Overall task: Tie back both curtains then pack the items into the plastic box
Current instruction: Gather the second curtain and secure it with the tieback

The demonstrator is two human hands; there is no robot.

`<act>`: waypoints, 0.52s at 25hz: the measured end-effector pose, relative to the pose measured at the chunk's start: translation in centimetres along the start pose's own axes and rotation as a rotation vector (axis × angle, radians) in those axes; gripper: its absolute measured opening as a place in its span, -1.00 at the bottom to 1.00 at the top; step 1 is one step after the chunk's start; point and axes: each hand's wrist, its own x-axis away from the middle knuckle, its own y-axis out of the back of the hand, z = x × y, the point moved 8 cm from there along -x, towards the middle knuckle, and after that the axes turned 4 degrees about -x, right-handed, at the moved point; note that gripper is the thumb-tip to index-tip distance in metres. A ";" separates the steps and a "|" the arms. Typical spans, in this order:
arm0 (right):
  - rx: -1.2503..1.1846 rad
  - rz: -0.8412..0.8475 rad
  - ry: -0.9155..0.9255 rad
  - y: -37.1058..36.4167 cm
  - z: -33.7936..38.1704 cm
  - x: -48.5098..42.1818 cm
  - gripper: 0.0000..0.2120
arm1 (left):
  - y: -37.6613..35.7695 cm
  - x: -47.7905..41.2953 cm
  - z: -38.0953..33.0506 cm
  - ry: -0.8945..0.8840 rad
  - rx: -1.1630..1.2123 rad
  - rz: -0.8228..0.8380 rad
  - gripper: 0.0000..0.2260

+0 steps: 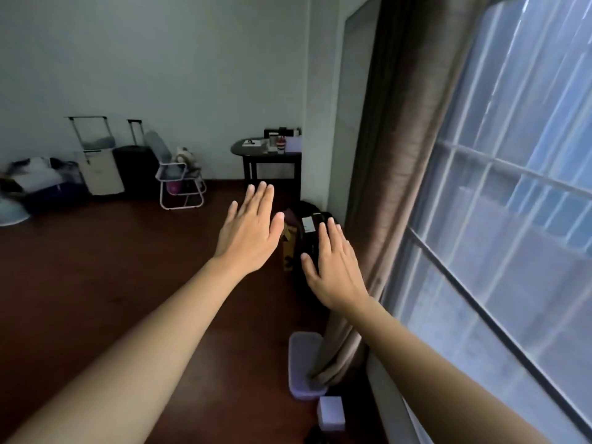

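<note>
Both hands empty: left hand (248, 232) and right hand (333, 267) flat, fingers spread, touching nothing. Brown curtain (394, 174) hung loose just right of right hand, seemingly untied. Lidded plastic box (302, 363) sat below right forearm. Packing apparently not begun.

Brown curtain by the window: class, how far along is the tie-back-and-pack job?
Done: nothing visible. The brown curtain hangs loose, its hem draped over the purple plastic box. In hand: left hand and right hand are open, empty, extended toward it. Left: tying the curtains, then packing.
</note>
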 end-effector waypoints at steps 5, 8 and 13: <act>-0.041 -0.158 -0.112 -5.2 -5.0 -12.0 -0.31 | -6.5 -10.7 4.0 -0.046 0.025 -0.016 -0.47; -0.108 -0.296 -0.325 -6.6 -9.6 -18.0 -0.31 | -11.1 -19.0 4.5 -0.136 0.036 0.047 -0.41; -0.090 -0.303 -0.486 -11.0 -16.4 -24.4 -0.29 | -16.4 -30.7 2.6 -0.272 0.217 0.072 -0.50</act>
